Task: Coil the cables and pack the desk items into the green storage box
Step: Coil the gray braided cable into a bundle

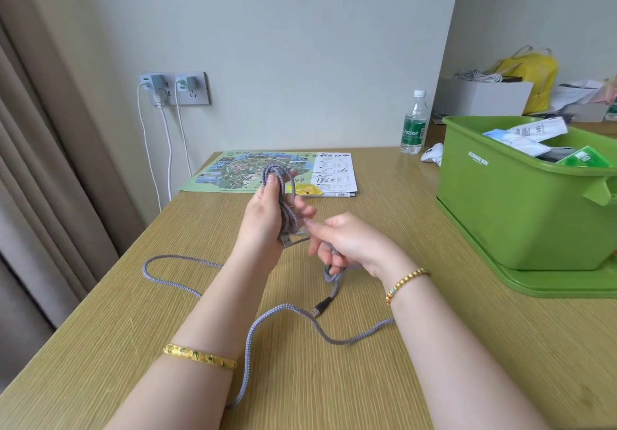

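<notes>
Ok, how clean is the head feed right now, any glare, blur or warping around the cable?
Head view: soft, even light; mild glare on the desk near the water bottle. The grey braided cable and both hands are sharp. Wide-angle warp bends the curtain and the green storage box.

Desk point(334, 379): wood-grain laminate, fine lengthwise streaks, satin sheen toward the far edge. Cable point(173, 282), lower centre of the frame: grey braided cloth sheath, matt, with a metal USB plug point(284, 241) and a dark plastic end plug point(322, 306). Storage box point(500, 216), right of the frame: green moulded plastic, smooth, semi-gloss. Map sheet point(233, 176), centre: printed paper, slightly glossy. Bottle point(414, 126), upper right: clear plastic, shiny, with a green film label. Bangle point(200, 356), lower left: polished yellow metal. Curtain point(50, 162), left edge: beige woven cloth, matt. Wall point(300, 46): smooth matt paint
</notes>
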